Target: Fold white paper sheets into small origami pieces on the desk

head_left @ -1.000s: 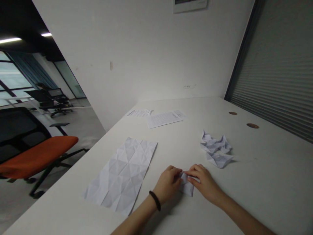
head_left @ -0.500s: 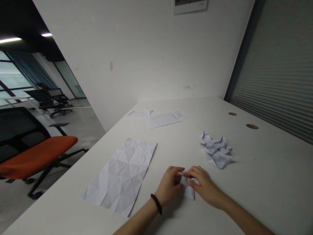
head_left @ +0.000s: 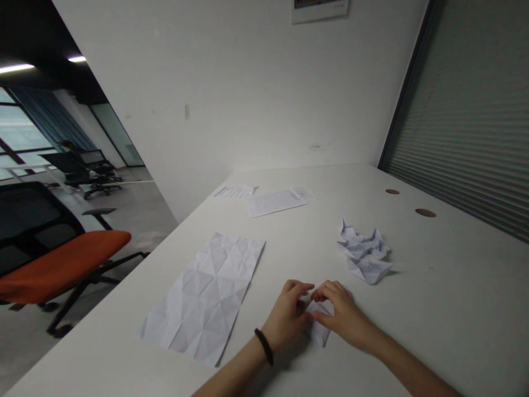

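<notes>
Shaping the folded paper (head_left: 319, 332) right of the creased sheet (head_left: 206, 298) appears to be the current step, left hand (head_left: 286, 315) and right hand (head_left: 346, 317) curled at its far end, whether clamped cannot be told; the next move likely calls for an even pinch, the crumpled paper (head_left: 359, 251) lying farther right of that sheet.

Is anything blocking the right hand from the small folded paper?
Nothing visible: the right hand is right at the small folded paper, opposite the left hand. The crumpled paper lies farther back, clear of both hands.
</notes>
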### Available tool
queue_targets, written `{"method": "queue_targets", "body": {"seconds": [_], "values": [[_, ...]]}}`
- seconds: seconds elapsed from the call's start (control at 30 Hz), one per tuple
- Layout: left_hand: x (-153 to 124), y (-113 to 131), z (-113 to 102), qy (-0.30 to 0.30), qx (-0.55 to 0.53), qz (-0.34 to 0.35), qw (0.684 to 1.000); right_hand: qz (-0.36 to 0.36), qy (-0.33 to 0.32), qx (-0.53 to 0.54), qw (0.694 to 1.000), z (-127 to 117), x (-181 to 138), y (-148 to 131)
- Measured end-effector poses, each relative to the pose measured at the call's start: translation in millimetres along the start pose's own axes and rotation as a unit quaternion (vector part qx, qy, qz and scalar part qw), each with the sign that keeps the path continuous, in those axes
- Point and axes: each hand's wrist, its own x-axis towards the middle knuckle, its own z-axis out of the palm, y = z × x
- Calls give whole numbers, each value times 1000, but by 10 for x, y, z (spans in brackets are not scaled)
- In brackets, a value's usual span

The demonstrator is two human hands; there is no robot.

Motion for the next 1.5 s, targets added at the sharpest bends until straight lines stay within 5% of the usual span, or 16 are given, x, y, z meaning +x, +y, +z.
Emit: {"method": "queue_targets", "body": {"seconds": [0.27,0.5,0.73,0.83,0.97,1.17,1.3,1.5], "values": [[-10,-15,-67,-12,-50,3,999,10,7,105,994,-49,-14,7],[37,1,-71,13,-166,-7,986,52,57,347,935,-1,-7,-10],[29,136,-98,55,-210,3,976,3,72,399,914,28,-19,-27],[25,164,-126,58,-171,40,983,-44,96,342,934,42,-23,-16],[11,165,-137,96,37,105,989,-179,152,180,955,1,-34,-1],[14,57,-98,66,243,195,948,-340,178,-88,919,-37,-49,10],[29,9,-72,45,341,175,923,-317,138,-210,915,21,-53,6],[-33,78,-71,-38,282,146,948,-183,90,-229,952,29,-56,10]]}}
